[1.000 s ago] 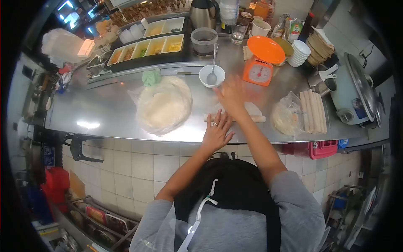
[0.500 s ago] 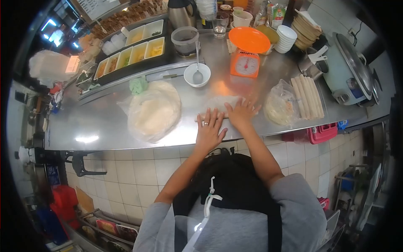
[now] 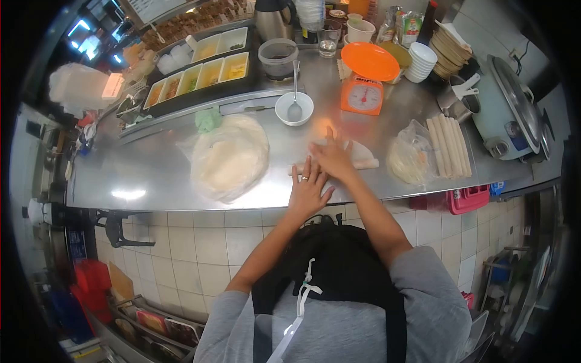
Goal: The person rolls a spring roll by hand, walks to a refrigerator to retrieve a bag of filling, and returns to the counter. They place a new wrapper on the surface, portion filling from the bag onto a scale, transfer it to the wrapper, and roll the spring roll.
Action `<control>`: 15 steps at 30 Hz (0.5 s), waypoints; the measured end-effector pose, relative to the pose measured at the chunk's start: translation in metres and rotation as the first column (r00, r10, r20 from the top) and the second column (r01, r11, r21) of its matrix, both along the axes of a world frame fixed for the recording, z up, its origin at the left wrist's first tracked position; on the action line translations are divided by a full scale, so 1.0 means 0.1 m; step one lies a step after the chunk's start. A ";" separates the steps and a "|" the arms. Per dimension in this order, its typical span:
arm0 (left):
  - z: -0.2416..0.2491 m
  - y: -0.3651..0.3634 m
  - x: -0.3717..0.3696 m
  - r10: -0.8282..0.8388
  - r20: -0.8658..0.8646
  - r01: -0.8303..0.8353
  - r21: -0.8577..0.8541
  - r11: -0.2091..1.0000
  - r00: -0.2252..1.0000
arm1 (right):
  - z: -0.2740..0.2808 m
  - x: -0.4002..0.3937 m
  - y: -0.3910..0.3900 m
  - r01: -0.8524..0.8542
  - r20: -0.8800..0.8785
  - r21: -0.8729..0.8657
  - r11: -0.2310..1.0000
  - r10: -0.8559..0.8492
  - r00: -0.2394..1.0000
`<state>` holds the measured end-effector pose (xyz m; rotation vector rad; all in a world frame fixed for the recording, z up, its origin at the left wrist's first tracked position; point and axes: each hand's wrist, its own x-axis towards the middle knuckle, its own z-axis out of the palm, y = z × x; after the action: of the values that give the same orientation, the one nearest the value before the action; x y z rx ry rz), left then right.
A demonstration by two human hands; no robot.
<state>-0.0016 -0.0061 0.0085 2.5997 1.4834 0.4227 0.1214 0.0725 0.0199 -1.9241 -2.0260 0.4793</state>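
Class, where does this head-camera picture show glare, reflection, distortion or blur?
Head view, left: white glare on the steel counter; head view, right of centre: a reddish reflection below the orange scale; head view, edges: dark rounded corners and fisheye bowing; head view, centre: the right hand looks slightly softer than the left hand.

Grey tee (image 3: 433,296), blk apron (image 3: 339,269), wht cord (image 3: 301,305), ring (image 3: 304,178) on L hand (image 3: 309,191)

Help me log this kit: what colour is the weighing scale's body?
The weighing scale's body is orange, shown best in the head view.
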 end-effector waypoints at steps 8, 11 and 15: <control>-0.03 0.05 0.02 -0.010 0.068 0.005 0.076 0.997 0.998 | 0.35 -0.50 0.79 -0.175 -0.010 0.272 0.946 0.184 0.983; -0.02 0.07 -0.01 -0.020 0.017 0.019 0.053 0.998 1.000 | 0.31 -0.58 0.79 -0.178 0.191 0.175 0.968 0.144 0.971; 0.01 0.06 0.01 -0.019 0.035 0.014 0.131 0.991 0.999 | 0.21 -0.23 0.53 -0.007 -0.061 0.331 0.944 0.028 0.998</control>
<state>-0.0010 -0.0005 0.0094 2.6859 1.4686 0.5803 0.0989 0.1252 0.0407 -1.6683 -1.9393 0.1849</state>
